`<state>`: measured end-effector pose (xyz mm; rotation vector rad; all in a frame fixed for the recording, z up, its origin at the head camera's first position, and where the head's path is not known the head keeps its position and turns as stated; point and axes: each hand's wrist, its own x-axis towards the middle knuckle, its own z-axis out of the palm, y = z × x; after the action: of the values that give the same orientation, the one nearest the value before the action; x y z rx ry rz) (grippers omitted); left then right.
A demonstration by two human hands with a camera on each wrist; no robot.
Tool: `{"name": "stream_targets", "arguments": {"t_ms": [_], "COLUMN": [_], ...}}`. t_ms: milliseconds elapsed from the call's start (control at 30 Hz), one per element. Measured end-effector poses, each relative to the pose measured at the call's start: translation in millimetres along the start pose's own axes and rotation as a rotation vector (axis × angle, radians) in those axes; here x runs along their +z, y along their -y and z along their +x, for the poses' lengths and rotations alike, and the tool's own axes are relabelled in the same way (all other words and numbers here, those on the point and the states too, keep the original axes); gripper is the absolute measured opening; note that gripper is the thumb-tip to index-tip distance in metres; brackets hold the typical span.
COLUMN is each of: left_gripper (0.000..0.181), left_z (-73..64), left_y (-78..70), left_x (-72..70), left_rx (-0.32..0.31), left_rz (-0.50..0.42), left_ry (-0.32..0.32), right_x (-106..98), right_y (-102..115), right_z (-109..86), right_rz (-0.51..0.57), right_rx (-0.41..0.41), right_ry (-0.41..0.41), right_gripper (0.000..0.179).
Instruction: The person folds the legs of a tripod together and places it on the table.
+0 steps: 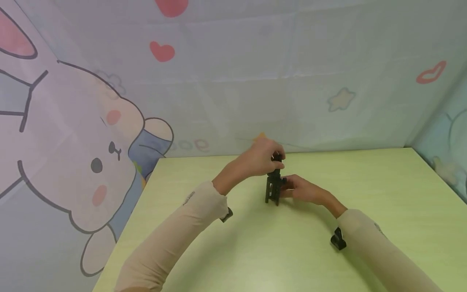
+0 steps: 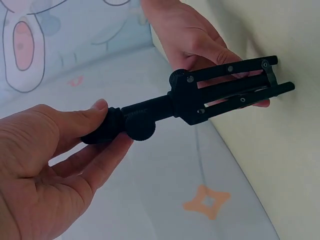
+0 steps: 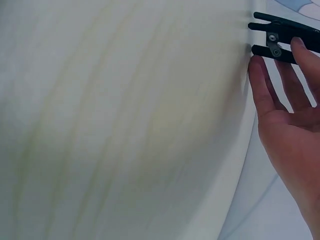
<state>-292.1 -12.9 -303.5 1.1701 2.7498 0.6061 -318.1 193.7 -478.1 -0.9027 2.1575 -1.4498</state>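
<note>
A small black tripod [image 1: 273,187] stands upright near the back of the table, its legs folded close together. My left hand [image 1: 260,159] pinches its top from above, thumb on one side and fingers on the other. A round knob [image 2: 140,126] sits just below those fingertips in the left wrist view. From the right, my right hand [image 1: 305,190] holds the folded legs low down. In the right wrist view its thumb lies against the tripod legs [image 3: 287,37], with the other fingers behind and under them.
The pale yellow-green table [image 1: 226,259] ends at a cloth backdrop [image 1: 233,109] printed with hearts and stars, close behind the tripod. A large printed rabbit [image 1: 73,162] covers the cloth at the left. Black wrist mounts [image 1: 338,239] stick out below the sleeves.
</note>
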Motion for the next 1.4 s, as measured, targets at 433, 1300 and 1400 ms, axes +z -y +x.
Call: {"name": "stream_targets", "arguments": {"t_ms": [433,1300,1400], "left_gripper": [0.017,0.02,0.02], "left_z": [-13.0,-42.3,-42.9], "left_y": [9.9,49.8,53.3], "left_x": [3.8,7.0,9.5], "left_rx": [0.066,-0.028,-0.048], "left_rz": [-0.055,-0.4,-0.459], "left_ry": [-0.066,-0.292,-0.312], "right_x": [10,4,1], "right_y": [1,4,5], "right_z": [0.2,-22.1,-24.7], "right_rz": [-0.034,0.033,0.013], "right_rx": [-0.07,-0.061,-0.044], "right_ry": [0.007,-0.132,-0.194], "right_gripper": [0.018,0.025,0.021]}}
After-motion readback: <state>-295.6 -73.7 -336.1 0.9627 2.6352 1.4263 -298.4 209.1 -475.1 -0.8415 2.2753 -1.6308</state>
